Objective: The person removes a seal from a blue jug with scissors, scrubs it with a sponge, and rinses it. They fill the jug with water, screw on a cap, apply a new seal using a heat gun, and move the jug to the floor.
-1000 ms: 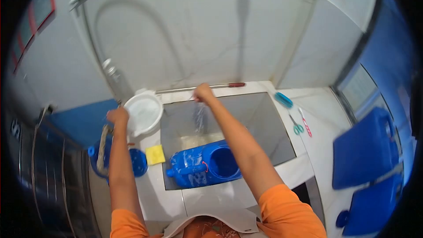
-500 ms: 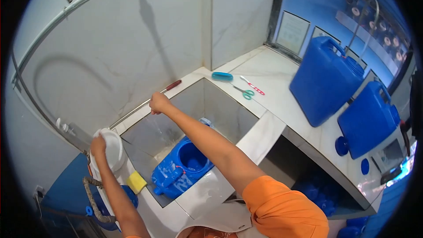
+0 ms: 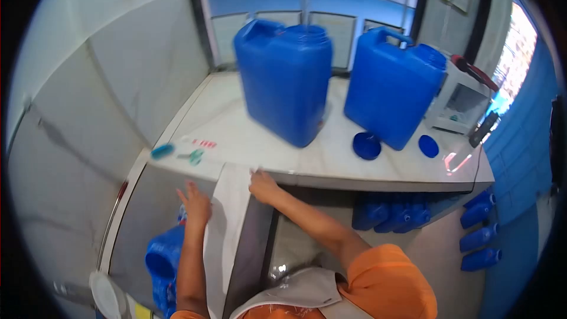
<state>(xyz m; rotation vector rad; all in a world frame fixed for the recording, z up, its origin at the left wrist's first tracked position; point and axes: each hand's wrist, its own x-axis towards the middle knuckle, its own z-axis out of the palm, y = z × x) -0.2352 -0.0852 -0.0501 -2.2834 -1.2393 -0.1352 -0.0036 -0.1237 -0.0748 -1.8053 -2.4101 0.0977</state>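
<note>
- Your left hand (image 3: 196,205) rests fingers spread over the near-left edge of the white ledge (image 3: 227,224), above the sink (image 3: 144,212); it holds nothing.
- Your right hand (image 3: 263,186) lies flat and open on the near edge of the table (image 3: 248,136), just right of the ledge's far end; it is empty too.
- The ledge runs between your hands, its long axis going from you toward the table.
- A blue bottle (image 3: 160,263) lies in the sink, near and left of your left hand, which is the closer one to it.
- Two big blue jugs (image 3: 286,80) stand upright on the table, far from both hands and to the right; your right hand is nearer to them.
- Two blue lids (image 3: 367,145) lie on the table in front of the right jug.
- A brush (image 3: 162,151) and scissors (image 3: 195,156) lie at the table's left end, just beyond your left hand.
</note>
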